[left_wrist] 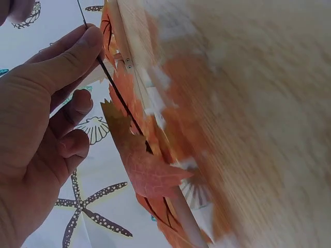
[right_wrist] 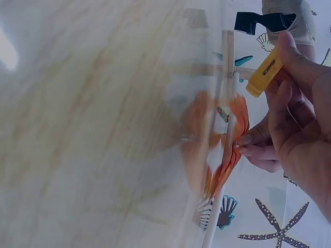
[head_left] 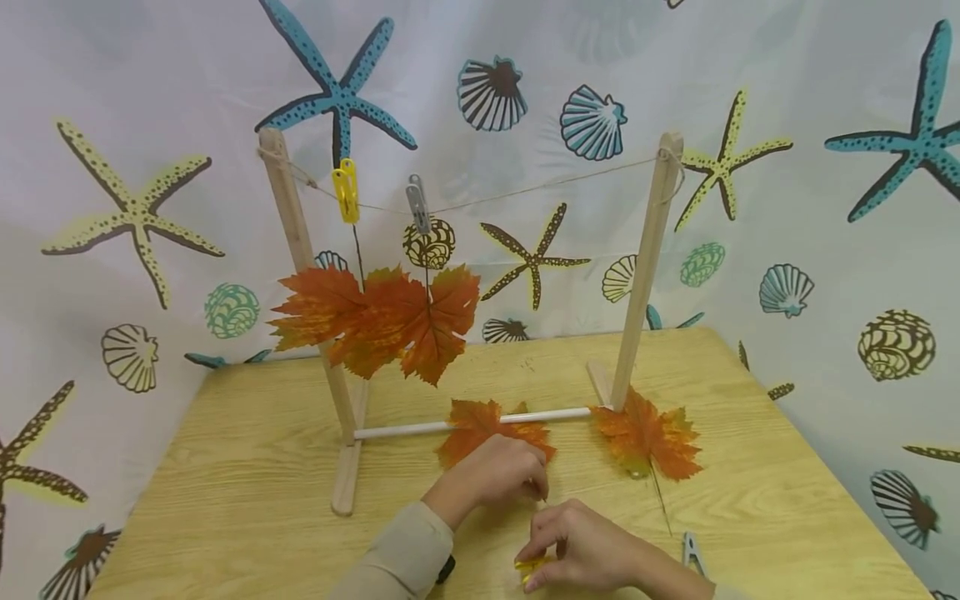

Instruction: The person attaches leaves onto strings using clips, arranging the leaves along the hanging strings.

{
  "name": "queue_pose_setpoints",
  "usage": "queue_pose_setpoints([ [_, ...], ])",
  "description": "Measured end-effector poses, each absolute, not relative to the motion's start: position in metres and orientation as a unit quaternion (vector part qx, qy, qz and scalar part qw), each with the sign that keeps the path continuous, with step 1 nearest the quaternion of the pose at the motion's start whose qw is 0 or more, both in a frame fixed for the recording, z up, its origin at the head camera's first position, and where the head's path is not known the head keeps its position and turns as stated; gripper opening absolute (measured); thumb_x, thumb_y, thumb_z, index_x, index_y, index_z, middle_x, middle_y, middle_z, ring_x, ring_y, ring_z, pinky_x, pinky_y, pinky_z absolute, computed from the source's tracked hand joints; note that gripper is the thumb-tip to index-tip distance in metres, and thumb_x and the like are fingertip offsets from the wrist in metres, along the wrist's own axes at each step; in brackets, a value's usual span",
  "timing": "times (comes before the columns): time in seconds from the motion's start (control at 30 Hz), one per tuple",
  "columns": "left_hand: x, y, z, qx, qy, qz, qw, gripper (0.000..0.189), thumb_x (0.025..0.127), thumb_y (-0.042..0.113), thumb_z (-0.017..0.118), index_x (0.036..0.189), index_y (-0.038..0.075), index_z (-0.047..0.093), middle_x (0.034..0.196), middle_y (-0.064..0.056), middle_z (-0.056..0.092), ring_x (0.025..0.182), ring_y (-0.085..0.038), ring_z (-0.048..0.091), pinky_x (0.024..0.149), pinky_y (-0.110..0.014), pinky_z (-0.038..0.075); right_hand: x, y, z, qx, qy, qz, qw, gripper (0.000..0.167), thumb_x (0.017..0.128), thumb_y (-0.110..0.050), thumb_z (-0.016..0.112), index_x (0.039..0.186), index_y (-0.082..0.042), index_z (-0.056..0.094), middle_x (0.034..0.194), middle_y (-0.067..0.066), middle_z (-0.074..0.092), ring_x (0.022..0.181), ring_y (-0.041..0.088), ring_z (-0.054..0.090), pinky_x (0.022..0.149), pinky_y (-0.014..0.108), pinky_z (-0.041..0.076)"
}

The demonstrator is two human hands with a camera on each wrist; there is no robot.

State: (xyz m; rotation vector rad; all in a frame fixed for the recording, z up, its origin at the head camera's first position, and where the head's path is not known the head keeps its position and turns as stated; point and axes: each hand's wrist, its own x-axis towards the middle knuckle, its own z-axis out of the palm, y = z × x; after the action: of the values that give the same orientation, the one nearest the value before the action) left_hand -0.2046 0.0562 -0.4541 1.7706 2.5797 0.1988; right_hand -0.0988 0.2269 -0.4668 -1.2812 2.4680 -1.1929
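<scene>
My left hand (head_left: 495, 472) pinches the thin stem (left_wrist: 119, 94) of an orange leaf (head_left: 480, 419) with thumb and finger, while its other fingers curl loosely; I think that is so the soft leaf won't get squashed. The leaf is just past that hand, by the white bar (head_left: 405, 430). My right hand (head_left: 577, 546), just beside my left and closer to me, pinches a yellow clip (right_wrist: 266, 71) between thumb and fingers, maybe because such a little thing needs a small hold. Up past my left hand, two hanging leaves (head_left: 438, 321) dangle from a string (head_left: 525, 186) by their stems, one under a yellow peg (head_left: 346, 193) and one under a gray peg (head_left: 418, 205). The string is tied to two wooden posts (head_left: 643, 279), it seems to keep the leaves up off the table (head_left: 247, 475). Past my right hand lies a spare leaf (head_left: 651, 437) with its stem pointing back toward me, and a gray clip (head_left: 692, 552) sits just right of that hand, where it looks easy to reach. My left hand covers some of the pinched leaf, so I can't tell if it touches the table. My right fingers hide part of the yellow clip, so I can't see if its mouth is open. My right sleeve is mostly cut off, and the wood looks blurry close to my wrists.
</scene>
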Motion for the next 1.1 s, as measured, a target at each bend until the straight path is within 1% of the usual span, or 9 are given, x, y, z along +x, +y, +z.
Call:
queue_pose_setpoints([
  [0.17,-0.203,0.055,-0.452,0.555,0.828,0.077,0.026,0.007,0.086,0.025,0.078,0.086,0.032,0.080,0.081,0.020,0.066,0.075,0.006,0.060,0.067,-0.011,0.045,-0.097,0.228,-0.466,-0.414,0.814,-0.404,0.048,0.024,0.087,-0.030,0.076,0.102,-0.012,0.080,0.086,-0.005,0.071,0.082,-0.004,0.064,0.062,0.012,0.051],
  [0.27,-0.201,0.056,-0.451,0.552,0.829,0.088,0.032,0.009,0.087,0.025,0.077,0.085,0.033,0.080,0.080,0.020,0.065,0.073,0.006,0.059,0.066,-0.012,0.045,-0.096,0.231,-0.462,-0.407,0.812,-0.416,0.044,0.023,0.087,-0.029,0.076,0.102,-0.012,0.080,0.086,-0.005,0.072,0.083,-0.003,0.065,0.062,0.013,0.052],
  [0.33,-0.199,0.057,-0.449,0.544,0.832,0.101,0.039,0.008,0.089,0.025,0.076,0.085,0.032,0.080,0.081,0.020,0.068,0.074,0.005,0.060,0.067,-0.013,0.047,-0.096,0.233,-0.458,-0.399,0.807,-0.432,0.043,0.023,0.086,-0.028,0.077,0.101,-0.010,0.080,0.086,-0.003,0.072,0.082,-0.002,0.064,0.062,0.016,0.054],
  [0.43,-0.198,0.058,-0.442,0.507,0.852,0.123,0.052,0.008,0.091,0.028,0.074,0.085,0.031,0.079,0.083,0.021,0.070,0.078,0.001,0.063,0.069,-0.017,0.049,-0.097,0.236,-0.450,-0.383,0.800,-0.461,0.042,0.023,0.086,-0.026,0.077,0.100,-0.008,0.079,0.086,0.000,0.072,0.079,-0.001,0.063,0.064,0.021,0.056],
  [0.53,-0.196,0.054,-0.433,0.455,0.875,0.153,0.070,0.009,0.090,0.028,0.075,0.083,0.028,0.079,0.083,0.019,0.072,0.079,-0.002,0.065,0.067,-0.021,0.051,-0.101,0.238,-0.443,-0.366,0.799,-0.476,0.035,0.022,0.085,-0.024,0.078,0.101,-0.008,0.079,0.088,0.003,0.073,0.078,-0.001,0.061,0.065,0.024,0.056],
  [0.67,-0.196,0.049,-0.424,0.410,0.886,0.193,0.094,0.009,0.090,0.024,0.075,0.082,0.023,0.079,0.081,0.014,0.073,0.075,-0.003,0.063,0.064,-0.021,0.050,-0.107,0.239,-0.437,-0.357,0.802,-0.479,0.022,0.020,0.085,-0.022,0.079,0.101,-0.010,0.079,0.090,0.002,0.074,0.075,-0.002,0.059,0.066,0.024,0.055],
  [0.8,-0.198,0.046,-0.423,0.373,0.889,0.239,0.117,0.007,0.089,0.020,0.075,0.082,0.019,0.079,0.080,0.010,0.073,0.073,-0.004,0.063,0.067,-0.023,0.051,-0.110,0.238,-0.435,-0.342,0.803,-0.488,0.020,0.022,0.086,-0.024,0.078,0.101,-0.008,0.079,0.090,0.001,0.073,0.074,-0.002,0.057,0.067,0.025,0.055],
  [0.93,-0.201,0.042,-0.425,0.325,0.889,0.290,0.141,0.006,0.088,0.020,0.077,0.082,0.018,0.078,0.079,0.009,0.072,0.073,-0.007,0.061,0.069,-0.028,0.052,-0.115,0.238,-0.433,-0.323,0.799,-0.506,0.031,0.024,0.087,-0.025,0.077,0.103,-0.007,0.078,0.091,0.003,0.073,0.078,0.001,0.060,0.070,0.027,0.056],
  [1.1,-0.206,0.036,-0.419,0.278,0.877,0.363,0.149,0.005,0.087,0.019,0.077,0.084,0.015,0.079,0.081,0.005,0.073,0.073,-0.011,0.061,0.068,-0.030,0.052,-0.121,0.239,-0.430,-0.298,0.783,-0.544,0.042,0.021,0.088,-0.017,0.076,0.106,-0.005,0.077,0.091,0.009,0.073,0.080,0.009,0.065,0.075,0.031,0.058],
])
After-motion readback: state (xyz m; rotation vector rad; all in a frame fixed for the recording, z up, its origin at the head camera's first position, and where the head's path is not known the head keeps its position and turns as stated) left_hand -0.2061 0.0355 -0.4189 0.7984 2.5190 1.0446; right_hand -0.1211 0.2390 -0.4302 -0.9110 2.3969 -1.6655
